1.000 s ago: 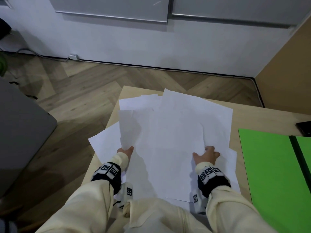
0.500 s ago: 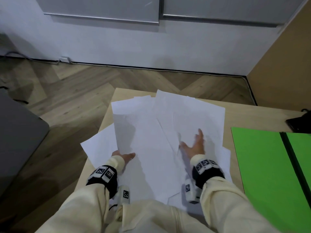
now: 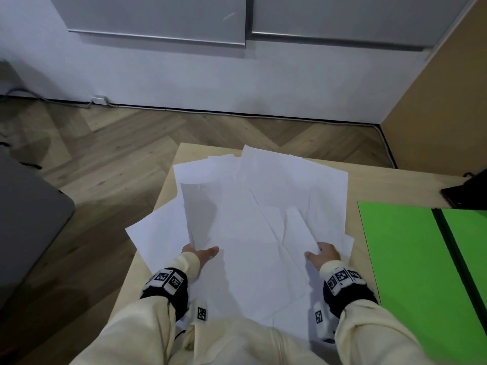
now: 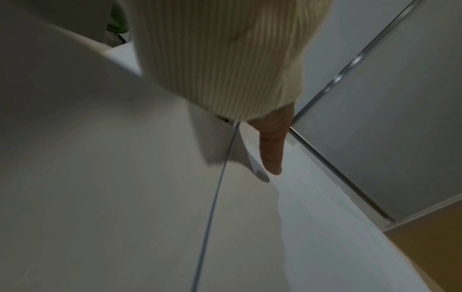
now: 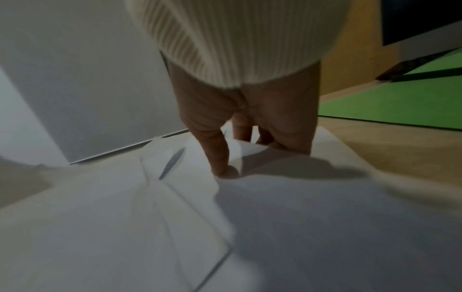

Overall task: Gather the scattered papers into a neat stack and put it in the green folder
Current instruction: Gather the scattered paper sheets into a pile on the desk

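Several white papers (image 3: 250,219) lie fanned and overlapping on the wooden table (image 3: 369,185); one sheet overhangs its left edge. My left hand (image 3: 201,255) holds the near left edge of the upper sheets, thumb on top and fingers hidden under the paper. In the left wrist view only the thumb (image 4: 272,150) shows, lying on the papers (image 4: 125,197). My right hand (image 3: 322,255) is at the near right of the pile. In the right wrist view its thumb and curled fingers (image 5: 220,154) pinch a sheet's corner against the papers (image 5: 300,227). The green folder (image 3: 403,259) lies open, to the right of the pile.
A black object (image 3: 467,192) sits at the table's far right, beyond the folder. The table's far and left edges drop to a wooden floor (image 3: 105,159). A grey surface (image 3: 26,219) stands at the left. A tan panel (image 3: 448,88) rises at the right.
My right hand, flat and reaching in over the sheets half a second ago, has drawn back to the near right and curled on a sheet's corner. The left hand has hardly moved.
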`<act>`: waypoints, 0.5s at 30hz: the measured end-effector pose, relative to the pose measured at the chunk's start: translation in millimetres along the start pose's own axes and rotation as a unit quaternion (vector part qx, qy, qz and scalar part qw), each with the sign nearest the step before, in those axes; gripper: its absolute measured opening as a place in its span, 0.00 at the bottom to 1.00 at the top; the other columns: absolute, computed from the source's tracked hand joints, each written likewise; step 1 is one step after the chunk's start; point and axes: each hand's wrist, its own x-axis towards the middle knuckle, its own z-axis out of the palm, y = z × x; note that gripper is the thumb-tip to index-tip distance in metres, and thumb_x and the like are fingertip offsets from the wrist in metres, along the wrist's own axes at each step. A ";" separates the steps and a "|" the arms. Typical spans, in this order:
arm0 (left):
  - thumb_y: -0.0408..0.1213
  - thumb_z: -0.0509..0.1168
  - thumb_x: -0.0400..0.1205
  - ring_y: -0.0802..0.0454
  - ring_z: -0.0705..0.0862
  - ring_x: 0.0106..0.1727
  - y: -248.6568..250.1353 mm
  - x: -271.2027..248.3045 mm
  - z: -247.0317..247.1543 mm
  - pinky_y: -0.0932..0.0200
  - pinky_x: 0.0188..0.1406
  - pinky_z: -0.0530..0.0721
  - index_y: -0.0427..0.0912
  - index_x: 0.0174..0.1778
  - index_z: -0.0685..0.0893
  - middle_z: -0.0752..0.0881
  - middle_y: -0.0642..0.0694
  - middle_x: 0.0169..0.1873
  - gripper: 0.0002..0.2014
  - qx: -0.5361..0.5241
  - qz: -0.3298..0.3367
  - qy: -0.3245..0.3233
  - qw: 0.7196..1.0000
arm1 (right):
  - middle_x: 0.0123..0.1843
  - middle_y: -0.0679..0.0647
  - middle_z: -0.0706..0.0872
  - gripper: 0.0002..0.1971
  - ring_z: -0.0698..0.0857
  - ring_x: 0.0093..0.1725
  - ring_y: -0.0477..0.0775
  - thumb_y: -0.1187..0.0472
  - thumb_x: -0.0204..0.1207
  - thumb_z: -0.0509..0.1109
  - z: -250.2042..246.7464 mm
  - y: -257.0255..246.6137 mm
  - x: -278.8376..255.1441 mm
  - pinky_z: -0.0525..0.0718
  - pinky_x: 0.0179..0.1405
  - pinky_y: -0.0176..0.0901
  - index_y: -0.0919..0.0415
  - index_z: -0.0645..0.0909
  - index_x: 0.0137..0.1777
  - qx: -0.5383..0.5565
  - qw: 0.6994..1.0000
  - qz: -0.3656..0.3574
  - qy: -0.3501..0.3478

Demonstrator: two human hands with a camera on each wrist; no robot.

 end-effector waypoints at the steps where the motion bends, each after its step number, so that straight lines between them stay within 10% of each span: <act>1: 0.39 0.77 0.70 0.37 0.83 0.59 -0.4 -1.8 0.6 0.51 0.57 0.81 0.32 0.70 0.73 0.83 0.33 0.63 0.35 -0.004 0.002 -0.002 1.000 | 0.73 0.63 0.78 0.25 0.77 0.71 0.62 0.60 0.77 0.68 3.7 -4.0 -1.3 0.75 0.68 0.45 0.69 0.73 0.73 -0.011 1.000 -0.016 -0.018; 7: 0.38 0.74 0.74 0.35 0.82 0.64 3.6 -8.8 2.8 0.49 0.64 0.78 0.34 0.72 0.72 0.82 0.35 0.65 0.32 0.015 0.015 -0.011 1.000 | 0.36 0.56 0.78 0.03 0.78 0.41 0.55 0.66 0.76 0.66 29.5 -31.4 -14.9 0.72 0.41 0.36 0.64 0.80 0.42 0.012 0.994 -0.108 -0.012; 15: 0.40 0.73 0.74 0.35 0.80 0.67 8.3 0.3 -10.8 0.49 0.67 0.76 0.33 0.73 0.72 0.81 0.35 0.67 0.33 -0.001 0.022 0.003 1.000 | 0.45 0.64 0.86 0.09 0.84 0.45 0.64 0.73 0.78 0.61 2.8 -15.8 -6.7 0.73 0.42 0.40 0.73 0.84 0.50 0.151 0.970 0.019 0.191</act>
